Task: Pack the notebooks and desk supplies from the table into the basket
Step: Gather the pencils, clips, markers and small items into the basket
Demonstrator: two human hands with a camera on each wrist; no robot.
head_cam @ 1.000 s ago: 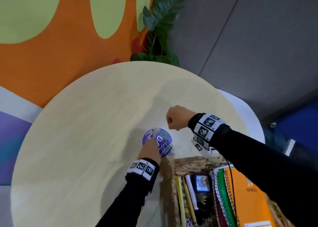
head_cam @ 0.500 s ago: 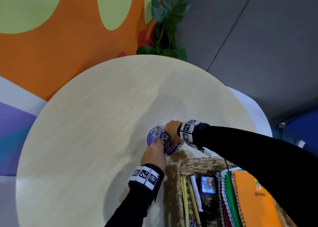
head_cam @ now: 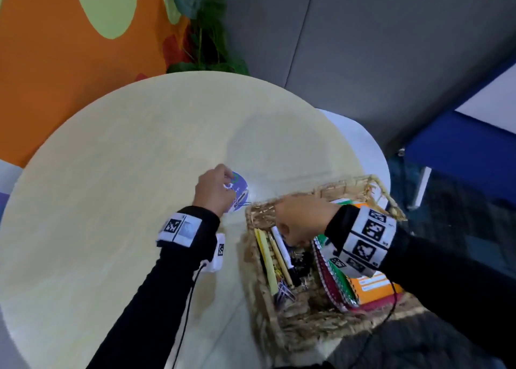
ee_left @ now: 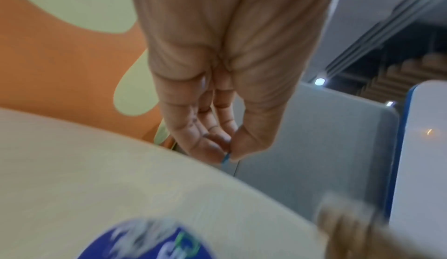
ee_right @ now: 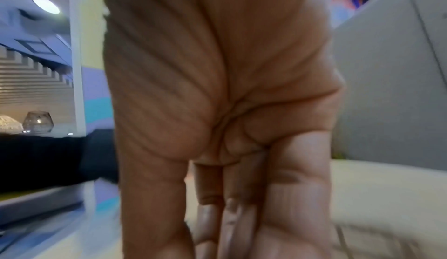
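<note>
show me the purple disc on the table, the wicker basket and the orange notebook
purple disc (head_cam: 242,184), head view, on its visible purple face right of the left hand
wicker basket (head_cam: 346,184), head view, on the far woven rim
orange notebook (head_cam: 375,286), head view, on the orange cover below the right wrist

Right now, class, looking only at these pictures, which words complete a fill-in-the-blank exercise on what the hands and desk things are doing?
1. The left hand pinches a small thing coloured ____.
2. The right hand hangs above the woven ____.
3. The purple disc lies on the round ____.
4. Against the orange wall stands a green ____.

Missing words: blue; basket; table; plant.
</note>
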